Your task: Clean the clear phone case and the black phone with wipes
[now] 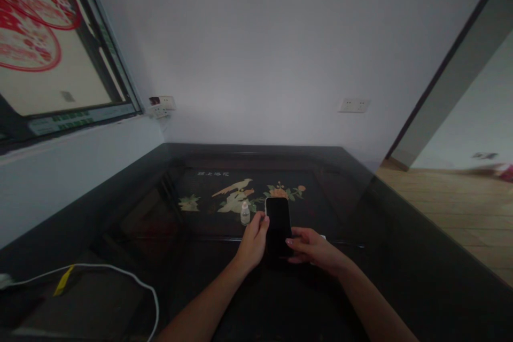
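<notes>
A black-screened smartphone (278,222) is held upright over the dark table, its screen facing me. My left hand (255,239) grips its left edge, with the thumb along the side. At the lower right edge, the fingers of my right hand (315,248) close on the phone. Just beyond my left hand stands a small white dropper-like bottle (245,215), upright on the table. A bit of something white (323,236) shows behind my right hand, mostly hidden.
The glossy dark table (385,278) has an inlaid bird-and-flower picture (234,195). A white cable (136,279) with a yellow tag (63,280) curves across the left front. Wall sockets (353,105) sit above the far edge; a window (60,64) is at left.
</notes>
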Demonstrator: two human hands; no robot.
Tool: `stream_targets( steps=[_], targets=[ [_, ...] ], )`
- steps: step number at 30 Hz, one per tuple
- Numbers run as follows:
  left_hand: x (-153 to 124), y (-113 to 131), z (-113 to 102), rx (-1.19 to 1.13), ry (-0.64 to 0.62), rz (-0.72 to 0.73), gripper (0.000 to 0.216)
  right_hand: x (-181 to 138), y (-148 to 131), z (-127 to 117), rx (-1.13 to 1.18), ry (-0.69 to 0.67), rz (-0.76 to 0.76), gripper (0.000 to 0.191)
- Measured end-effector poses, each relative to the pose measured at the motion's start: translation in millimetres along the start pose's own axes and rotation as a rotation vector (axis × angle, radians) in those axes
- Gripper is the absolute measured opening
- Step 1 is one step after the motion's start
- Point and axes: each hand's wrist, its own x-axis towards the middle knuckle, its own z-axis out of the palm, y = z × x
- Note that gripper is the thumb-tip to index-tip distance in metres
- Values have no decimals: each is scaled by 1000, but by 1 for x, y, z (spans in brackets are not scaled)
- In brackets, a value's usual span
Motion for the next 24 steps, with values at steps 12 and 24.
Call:
stream_targets(
  steps=[12, 24],
  targets=[
    [2, -9, 3, -34, -18, -18, 35, 1, 1, -1, -39, 54, 21, 50],
    [6, -12, 2, -100, -25, -41, 39, -3, 2, 3, 53, -142, -9, 70]
  ],
)
